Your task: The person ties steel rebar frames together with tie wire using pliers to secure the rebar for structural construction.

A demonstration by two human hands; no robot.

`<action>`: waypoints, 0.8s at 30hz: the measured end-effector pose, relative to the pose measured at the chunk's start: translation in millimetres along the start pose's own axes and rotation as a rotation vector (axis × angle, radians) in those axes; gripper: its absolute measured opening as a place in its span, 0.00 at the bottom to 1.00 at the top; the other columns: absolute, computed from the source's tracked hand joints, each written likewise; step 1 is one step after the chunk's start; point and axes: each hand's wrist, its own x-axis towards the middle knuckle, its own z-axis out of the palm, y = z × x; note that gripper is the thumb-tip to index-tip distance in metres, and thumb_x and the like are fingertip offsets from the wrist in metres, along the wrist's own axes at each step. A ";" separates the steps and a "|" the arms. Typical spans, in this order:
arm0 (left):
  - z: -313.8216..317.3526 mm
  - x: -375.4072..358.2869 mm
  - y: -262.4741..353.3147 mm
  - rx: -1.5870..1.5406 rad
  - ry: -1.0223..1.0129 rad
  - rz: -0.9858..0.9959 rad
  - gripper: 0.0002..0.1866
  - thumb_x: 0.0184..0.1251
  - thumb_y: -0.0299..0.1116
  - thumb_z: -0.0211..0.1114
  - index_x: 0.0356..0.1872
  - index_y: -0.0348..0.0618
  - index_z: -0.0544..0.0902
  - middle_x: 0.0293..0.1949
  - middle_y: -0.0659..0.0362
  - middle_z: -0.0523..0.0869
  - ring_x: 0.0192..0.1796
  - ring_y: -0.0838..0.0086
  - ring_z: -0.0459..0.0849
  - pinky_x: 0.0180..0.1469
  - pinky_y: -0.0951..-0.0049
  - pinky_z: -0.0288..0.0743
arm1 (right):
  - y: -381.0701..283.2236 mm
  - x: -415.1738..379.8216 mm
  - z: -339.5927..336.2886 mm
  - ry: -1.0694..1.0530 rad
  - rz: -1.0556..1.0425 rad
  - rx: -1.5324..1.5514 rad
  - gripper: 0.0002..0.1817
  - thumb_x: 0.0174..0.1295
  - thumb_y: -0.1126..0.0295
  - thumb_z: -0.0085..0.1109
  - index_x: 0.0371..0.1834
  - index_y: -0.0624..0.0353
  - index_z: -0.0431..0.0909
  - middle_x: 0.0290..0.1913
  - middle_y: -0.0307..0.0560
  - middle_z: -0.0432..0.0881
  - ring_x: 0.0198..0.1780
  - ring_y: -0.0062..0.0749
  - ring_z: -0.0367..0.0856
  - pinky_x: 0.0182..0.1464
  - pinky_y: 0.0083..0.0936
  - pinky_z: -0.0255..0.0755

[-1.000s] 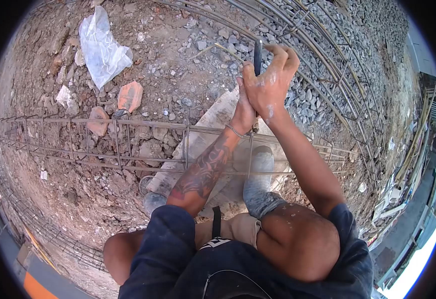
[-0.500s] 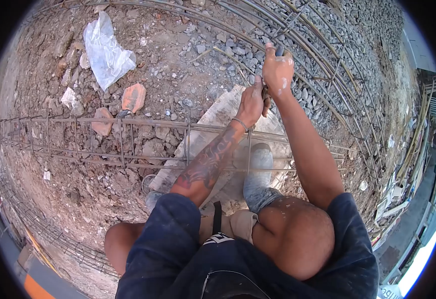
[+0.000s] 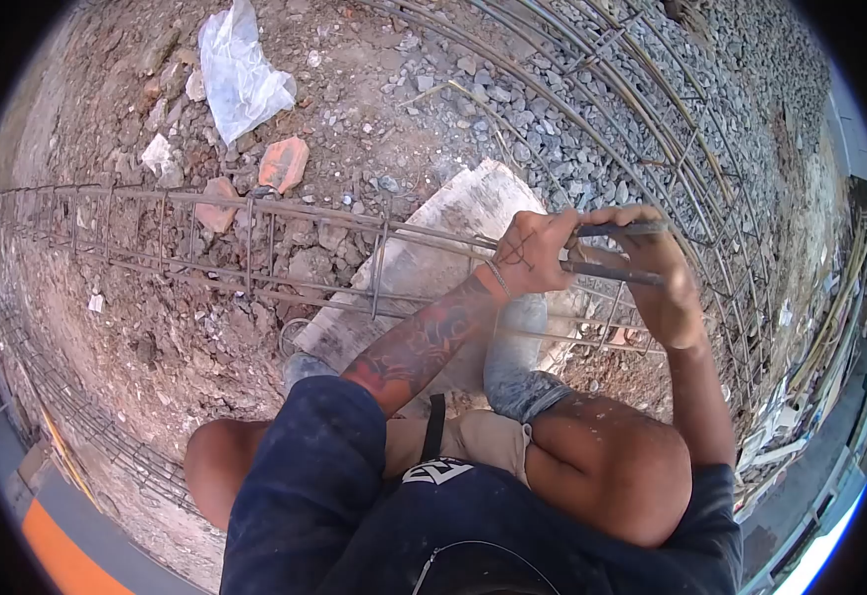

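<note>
My right hand point(image 3: 660, 283) is wrapped round the two dark handles of a pair of pliers point(image 3: 612, 272), which stand apart and point left. The jaws of the tool are hidden behind my left hand point(image 3: 536, 253). That hand is closed at the top bar of a long rebar cage point(image 3: 319, 215), beside the tool's head; what its fingers pinch there is hidden. The cage runs from the far left to below my hands, with square stirrups round its long bars. Beneath it lies a pale, dusty board point(image 3: 468, 203).
A second rebar cage point(image 3: 642, 104) curves over grey gravel point(image 3: 751, 74) at the upper right. A plastic bag point(image 3: 240, 79) and brick pieces point(image 3: 283, 164) lie on rough soil at the upper left. My boot point(image 3: 513, 357) stands on the board.
Both hands have come down and to the right, onto the near cage. My right hand now holds the plier handles spread. The view has shifted slightly.
</note>
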 end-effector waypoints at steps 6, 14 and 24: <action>8.2 -10.9 -0.6 0.068 0.030 0.258 0.16 0.39 0.35 0.69 0.25 0.43 0.71 0.19 0.56 0.76 0.22 0.60 0.80 0.24 0.65 0.74 | -68.4 42.8 -2.8 -0.250 1.244 -0.066 0.41 0.64 0.37 0.47 0.59 0.72 0.66 0.52 0.67 0.74 0.42 0.49 0.84 0.39 0.37 0.85; 15.0 -22.4 11.8 0.175 -0.331 0.214 0.13 0.41 0.37 0.69 0.24 0.46 0.75 0.29 0.57 0.80 0.35 0.62 0.84 0.36 0.63 0.77 | 0.2 -10.1 13.1 -0.442 1.011 -1.292 0.17 0.64 0.61 0.57 0.31 0.69 0.79 0.20 0.58 0.79 0.25 0.45 0.81 0.33 0.39 0.78; 54.9 -70.6 -5.7 0.490 -0.460 0.400 0.02 0.50 0.34 0.61 0.22 0.52 0.80 0.24 0.64 0.78 0.33 0.68 0.81 0.33 0.66 0.72 | 121.9 -101.0 14.4 0.126 0.579 -1.195 0.14 0.61 0.64 0.59 0.38 0.67 0.75 0.26 0.66 0.79 0.30 0.64 0.79 0.32 0.46 0.75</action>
